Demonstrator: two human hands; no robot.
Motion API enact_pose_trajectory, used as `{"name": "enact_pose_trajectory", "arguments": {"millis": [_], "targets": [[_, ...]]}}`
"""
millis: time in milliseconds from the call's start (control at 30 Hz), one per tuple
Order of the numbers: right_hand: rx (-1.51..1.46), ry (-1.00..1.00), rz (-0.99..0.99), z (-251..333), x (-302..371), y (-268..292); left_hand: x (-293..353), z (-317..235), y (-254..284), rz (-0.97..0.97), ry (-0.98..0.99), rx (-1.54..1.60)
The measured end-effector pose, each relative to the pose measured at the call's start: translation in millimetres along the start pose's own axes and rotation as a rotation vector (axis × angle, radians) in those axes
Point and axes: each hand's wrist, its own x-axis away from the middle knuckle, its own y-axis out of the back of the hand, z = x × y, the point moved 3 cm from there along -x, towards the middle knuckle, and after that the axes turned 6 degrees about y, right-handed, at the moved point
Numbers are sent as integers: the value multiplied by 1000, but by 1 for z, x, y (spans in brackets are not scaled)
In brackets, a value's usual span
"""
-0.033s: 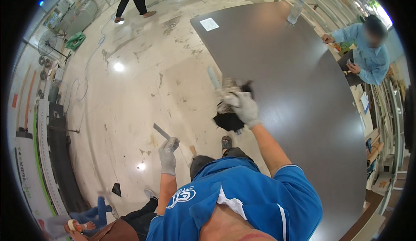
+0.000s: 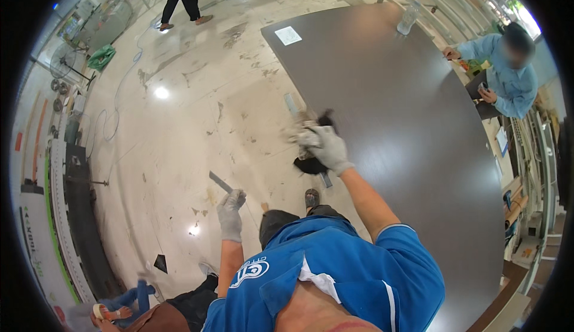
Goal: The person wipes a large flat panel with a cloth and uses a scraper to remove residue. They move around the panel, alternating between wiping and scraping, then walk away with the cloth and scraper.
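Observation:
My left hand (image 2: 230, 215), in a grey-white work glove, is closed around one end of a flat, narrow grey strip (image 2: 220, 181) that looks like a blade. It is held low over the floor, away from the table. My right hand (image 2: 327, 148), gloved too, grips a bundle of rags at the left edge of a large dark brown tabletop (image 2: 406, 105). A mottled beige rag (image 2: 297, 131) is blurred by motion, and a black cloth (image 2: 308, 166) hangs below the fingers. The right fingertips are partly hidden by the cloth.
A white paper sheet (image 2: 288, 35) and a clear bottle (image 2: 408, 20) rest on the far tabletop. One person (image 2: 507, 72) sits at its right side; another (image 2: 182, 0) walks at the far left. A person's hand holding a tape roll (image 2: 100, 312) shows lower left. A hose (image 2: 113, 117) crosses the floor.
My right hand has shifted a little to the left and up along the table edge with the rags. My left hand has hardly moved.

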Motion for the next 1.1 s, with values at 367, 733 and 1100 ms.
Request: {"name": "enact_pose_trajectory", "arguments": {"millis": [367, 733, 1100], "targets": [[-389, -185, -718, -63, -256, 21, -247, -87, 52, -100, 93, 78], [566, -568, -951, -83, -321, 59, -538, -271, -94, 395, -44, -151], [656, -1396, -811, -243, -363, 17, -712, -336, -211, 484, 67, -210]]}}
